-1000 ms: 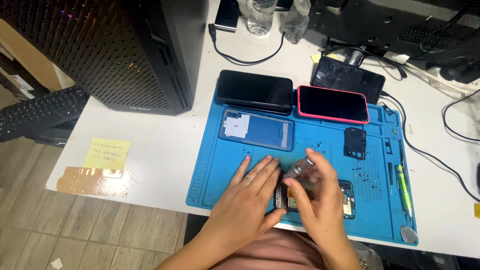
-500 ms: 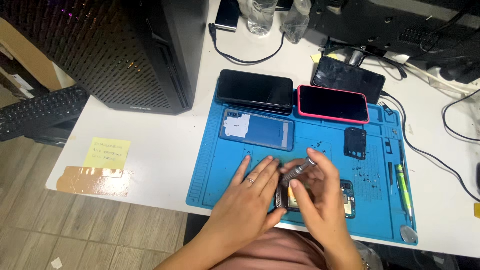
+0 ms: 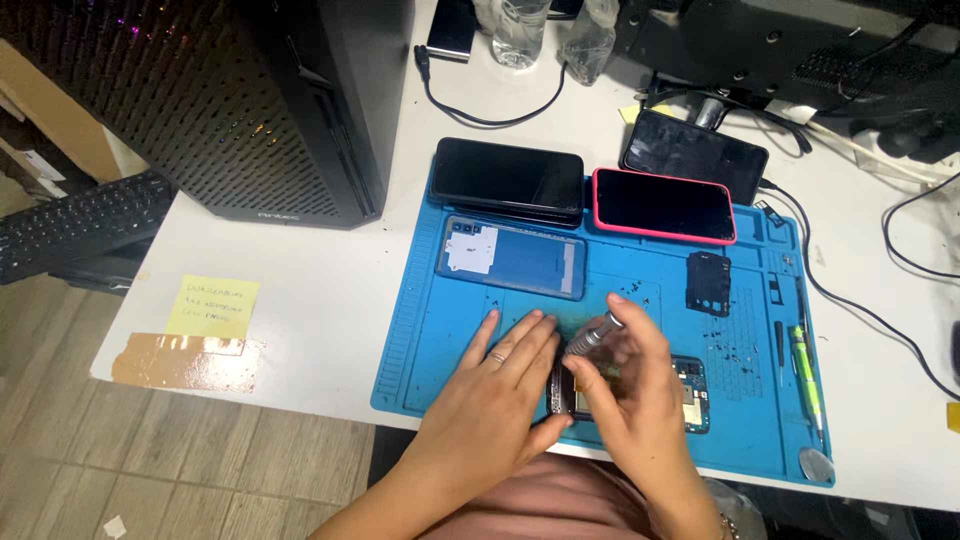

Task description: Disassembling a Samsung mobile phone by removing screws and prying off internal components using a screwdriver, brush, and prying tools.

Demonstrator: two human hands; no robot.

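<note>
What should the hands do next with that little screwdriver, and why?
Probably keep turning it. The right hand holds the screwdriver tip-down over the open phone, and the left hand presses on the phone's end, steadying it on the blue mat.

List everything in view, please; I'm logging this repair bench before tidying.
mat: 1, blue, on white table
opened phone: 1, circuit board showing, under the hands
screwdriver: 1, grey, in right hand
back cover: 1, blue, mat's upper left
black phones: 2, mat's top edge and beyond it
red-cased phone: 1, mat's top
small black part: 1, mat's right
green tool: 1, mat's right edge
PC tower: 1, black, left
keyboard: 1, black, far left
sticky note: 1, yellow
bottles: 2, clear, top
left hand: flat on phone
right hand: gripping screwdriver
</note>
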